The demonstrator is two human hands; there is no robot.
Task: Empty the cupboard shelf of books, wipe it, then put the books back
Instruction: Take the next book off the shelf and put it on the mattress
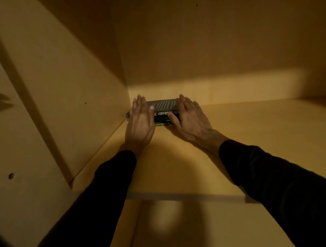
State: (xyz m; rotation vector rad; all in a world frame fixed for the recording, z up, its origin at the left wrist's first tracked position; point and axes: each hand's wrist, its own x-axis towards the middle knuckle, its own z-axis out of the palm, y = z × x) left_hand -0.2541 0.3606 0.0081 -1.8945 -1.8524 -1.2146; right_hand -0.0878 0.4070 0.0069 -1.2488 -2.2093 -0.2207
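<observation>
A small stack of dark books (164, 112) lies flat on the wooden cupboard shelf (244, 138), in the back left corner against the side wall. The top book has a dark cover with pale stripes; a spine below it shows green lettering. My left hand (140, 122) rests on the stack's left end with its fingers straight. My right hand (191, 120) lies over the right end, fingers extended along the top and its thumb against the spines. Both arms wear black sleeves.
The cupboard's left side wall (71, 90) stands close beside the stack, and the back wall (221, 54) is just behind it. The shelf's front edge (181, 195) runs below my forearms. A lower shelf (182, 226) shows beneath.
</observation>
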